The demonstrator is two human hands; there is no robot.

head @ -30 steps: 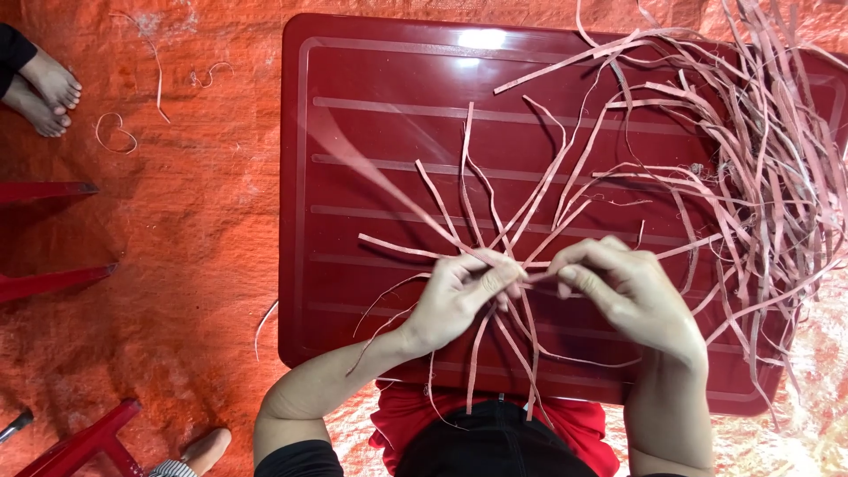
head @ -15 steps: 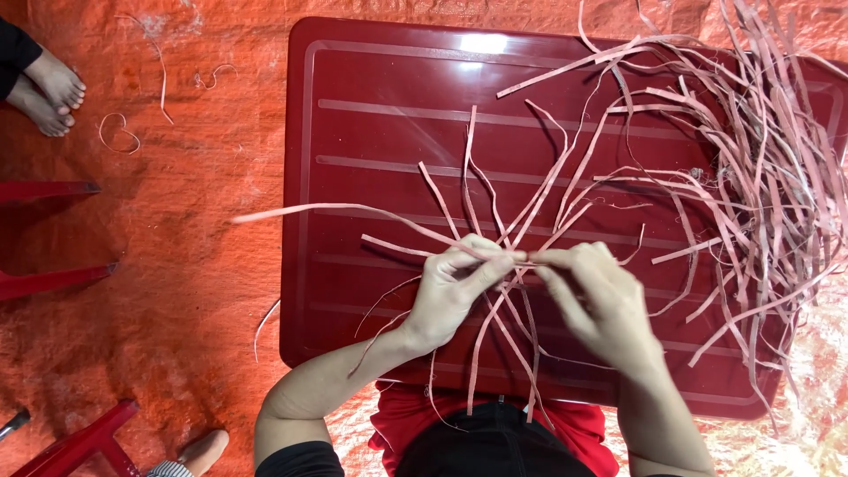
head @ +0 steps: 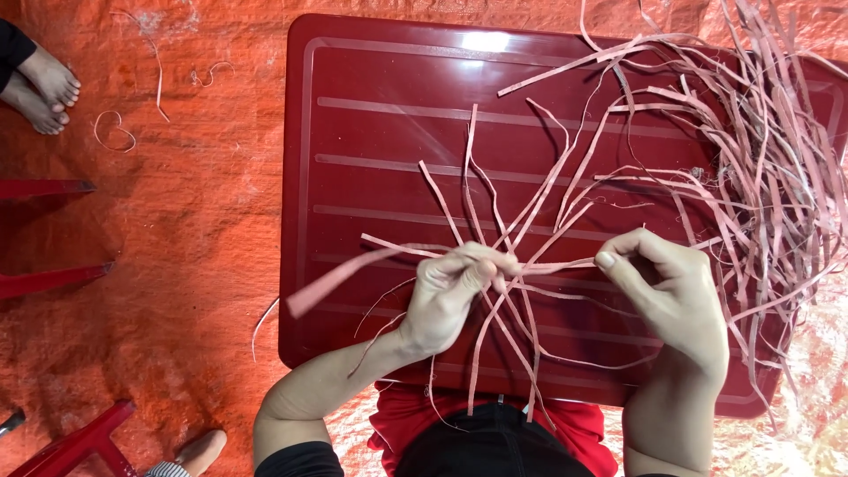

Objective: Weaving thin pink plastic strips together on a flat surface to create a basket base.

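Observation:
Over a dark red plastic table (head: 380, 132), my left hand (head: 450, 296) pinches the crossing point of a bundle of thin pink strips (head: 521, 225) that fan out above and below it. One strip (head: 340, 278) sticks out to the left, blurred. My right hand (head: 667, 296) is closed on a strip end that runs from the bundle's middle toward it. Both hands are close together near the table's front edge.
A large loose heap of pink strips (head: 768, 150) covers the table's right side and spills over its edge. An orange tarp (head: 177, 265) covers the floor. Another person's bare feet (head: 40, 88) are at the upper left. Red stool legs (head: 75, 446) stand at lower left.
The strip sticking out to the left has swung down and closer to my left hand. My right hand has drawn slightly to the right, pulling its strip taut.

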